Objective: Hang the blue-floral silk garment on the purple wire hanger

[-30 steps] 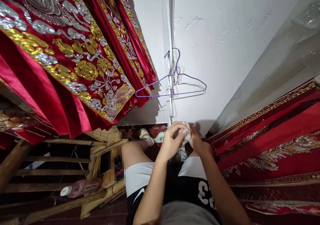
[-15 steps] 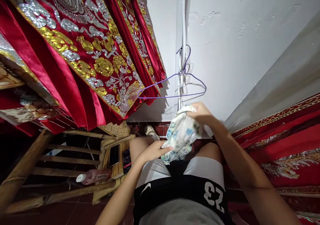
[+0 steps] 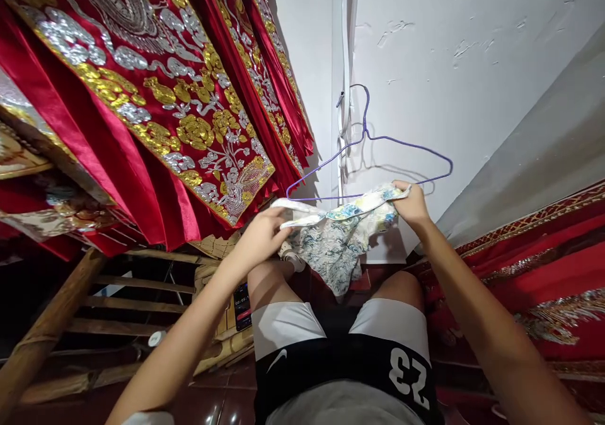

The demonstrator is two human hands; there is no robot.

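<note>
A white garment with a blue and green floral print [image 3: 335,242] is stretched sideways between my hands, its lower part hanging in loose folds over my knees. My left hand [image 3: 267,232] is closed on the white band at its left end. At the other end, my right hand [image 3: 412,204] pinches the upper edge, close to the bar of the hanger. The purple wire hanger [image 3: 401,142] hangs just above and behind the cloth, tilted, its hook near the white pipe. Part of its lower bar is hidden by the garment. I cannot make out what kind of garment it is.
Red cloths with gold and silver sequins [image 3: 198,128] hang at the left, and more red cloth [image 3: 558,267] lies along the right. A bamboo rack [image 3: 127,305] stands at lower left, with a phone [image 3: 242,305] on it. The white pipe [image 3: 346,46] runs up the wall.
The bunched garment has been spread wide. My left hand rose to its left end; my right hand moved right. The hanger has swung right and tilted.
</note>
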